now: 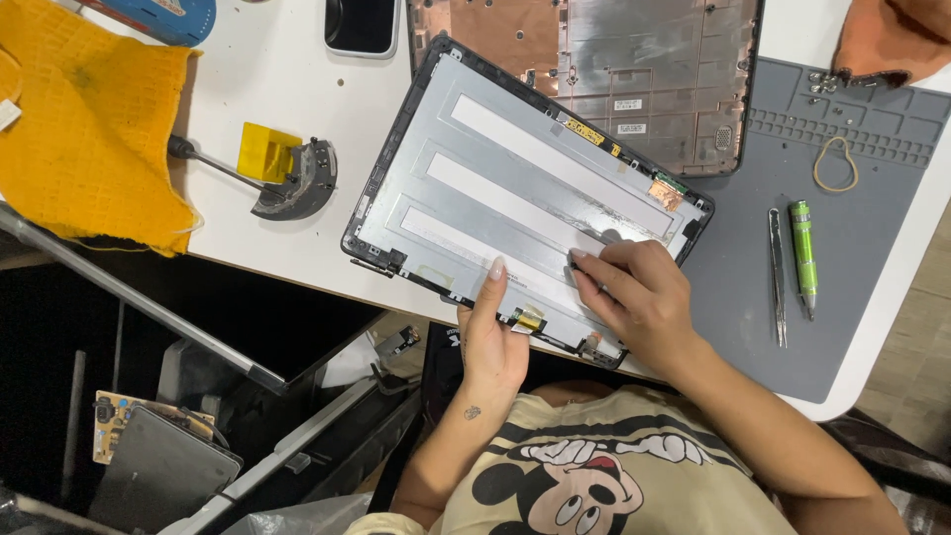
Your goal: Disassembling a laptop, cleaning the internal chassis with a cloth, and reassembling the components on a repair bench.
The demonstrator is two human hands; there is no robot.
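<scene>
A laptop screen lid (466, 159), silver inside with three pale adhesive strips and a black bezel, lies tilted on the white table. My left hand (490, 332) holds its near edge, thumb pressed on the silver panel. My right hand (634, 292) rests on the lid's near right part, fingertips pinching a small dark bit at the end of the lowest strip. A yellow-taped cable tab (530, 319) sticks out at the lid's near edge between my hands.
A laptop bottom case (634, 69) with copper shielding lies behind the lid. A grey work mat (852, 248) at right carries tweezers (778, 272), a green screwdriver (803, 258) and a rubber band (836, 163). Yellow cloth (89, 129), a phone (362, 25) and a dark curved part (297, 183) lie at left.
</scene>
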